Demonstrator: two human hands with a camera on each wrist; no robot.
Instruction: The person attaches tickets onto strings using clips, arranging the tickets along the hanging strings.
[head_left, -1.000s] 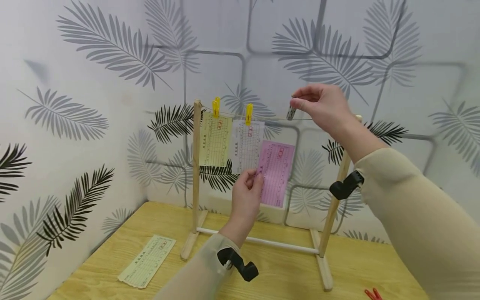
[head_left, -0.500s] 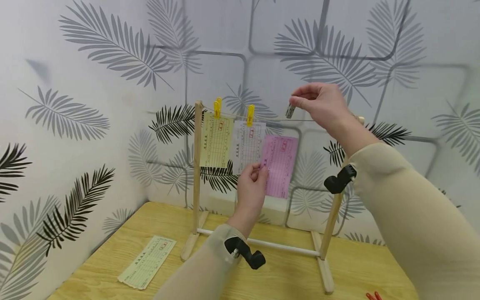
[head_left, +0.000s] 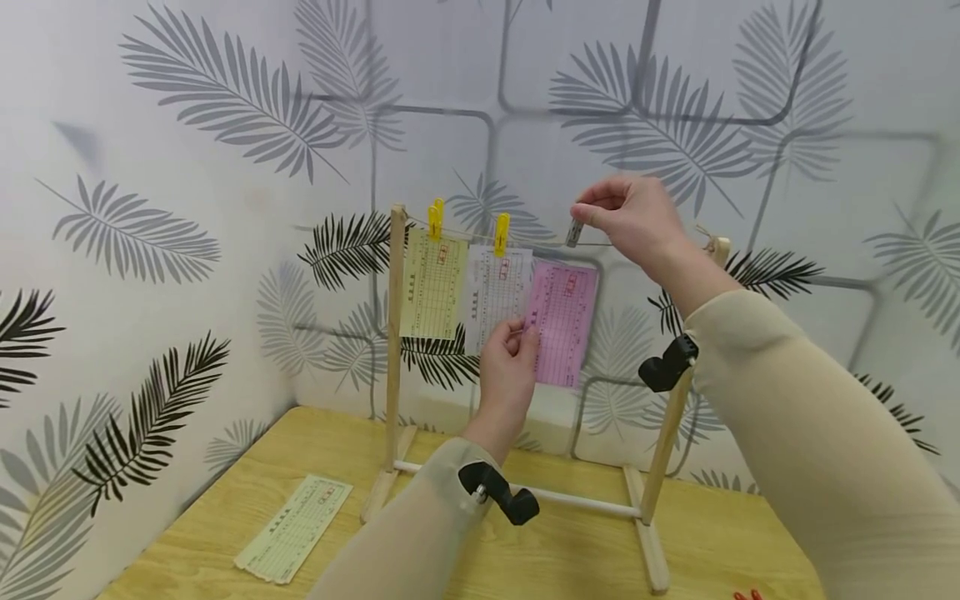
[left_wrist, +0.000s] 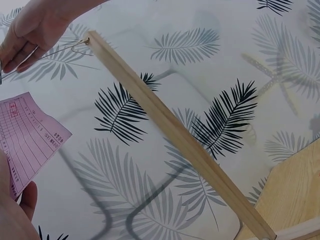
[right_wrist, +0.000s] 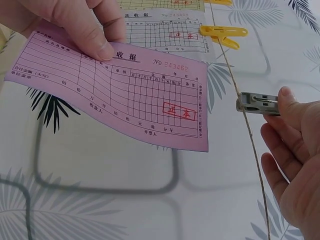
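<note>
My left hand pinches a pink receipt slip by its left edge, below the string. In the right wrist view the slip's near short edge stands apart from the string. My right hand pinches a grey clothespin between thumb and fingers, its nose right at the string. To the left, a yellow slip and a white slip hang from the string, held by yellow clothespins. The white slip's lower corner is partly hidden behind my left hand.
A wooden frame with a left post and a right post holds the string above the wooden table. A pale green slip lies at the left. Red clothespin tips show at the bottom edge. Patterned wall stands close behind.
My left hand has raised the pink slip up toward the string and slightly right. My right hand has shifted a little left with the grey clothespin.
</note>
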